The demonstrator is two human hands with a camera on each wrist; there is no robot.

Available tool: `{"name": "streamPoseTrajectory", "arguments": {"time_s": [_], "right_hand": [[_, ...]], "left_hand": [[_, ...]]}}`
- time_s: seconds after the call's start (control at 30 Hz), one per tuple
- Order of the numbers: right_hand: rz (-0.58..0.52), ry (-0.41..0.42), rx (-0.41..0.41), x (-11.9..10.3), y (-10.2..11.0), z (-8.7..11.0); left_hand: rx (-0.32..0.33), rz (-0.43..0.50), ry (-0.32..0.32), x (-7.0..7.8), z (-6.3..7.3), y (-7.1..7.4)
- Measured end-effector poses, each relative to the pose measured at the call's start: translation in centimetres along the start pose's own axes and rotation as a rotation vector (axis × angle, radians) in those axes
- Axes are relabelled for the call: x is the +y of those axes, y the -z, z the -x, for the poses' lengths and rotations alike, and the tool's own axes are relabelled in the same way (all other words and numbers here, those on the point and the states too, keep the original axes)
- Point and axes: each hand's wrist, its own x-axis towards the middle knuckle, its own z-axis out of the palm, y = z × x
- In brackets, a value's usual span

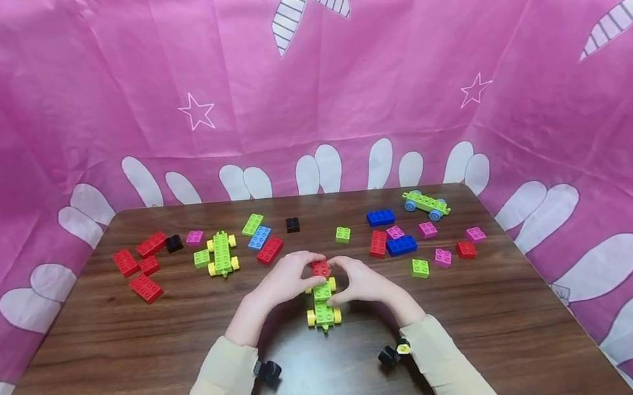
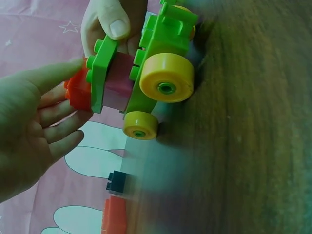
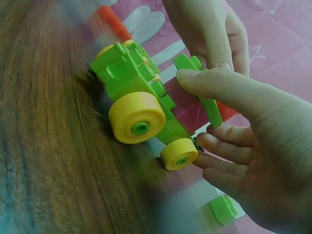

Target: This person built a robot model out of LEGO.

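Near the table's middle stands a green car base with yellow wheels. In the left wrist view a pink brick sits on the base, topped by a thin green brick and then a red brick. My left hand holds the red brick between thumb and fingers. On the other side, my right hand grips the thin green brick, thumb at its near end and fingertips by its far end. The head view hides the pink brick beneath the stack.
On the left of the wooden table lie several red bricks and another green car base. A green car base with blue wheels stands back right. Blue bricks, pink bricks and green bricks lie to the right.
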Motion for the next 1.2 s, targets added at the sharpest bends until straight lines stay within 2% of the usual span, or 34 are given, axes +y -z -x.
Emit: {"name": "streamPoseTrajectory", "arguments": {"time_s": [0.2,0.4,0.53,0.63,0.83,1.2], "right_hand": [[-0.004,0.019,0.008,0.0,0.4,0.2],[-0.068,0.060,0.078,-0.6,1.1,0.4],[-0.117,0.086,0.085,-3.0,1.8,1.0],[-0.111,0.085,0.076,-4.0,1.9,1.1],[-0.110,0.069,0.103,-0.8,0.6,-0.4],[-0.124,0.112,0.161,-0.2,0.2,-0.7]], "left_hand": [[0.047,0.027,-0.010,-0.2,0.4,0.2],[0.065,0.034,-0.023,-0.5,0.8,0.9],[0.053,0.034,-0.019,-0.7,0.9,0.9],[0.048,0.039,0.001,-0.9,1.0,0.7],[0.052,0.040,0.037,-1.0,1.2,0.4],[0.058,0.050,0.054,-1.7,1.2,-0.2]]}}
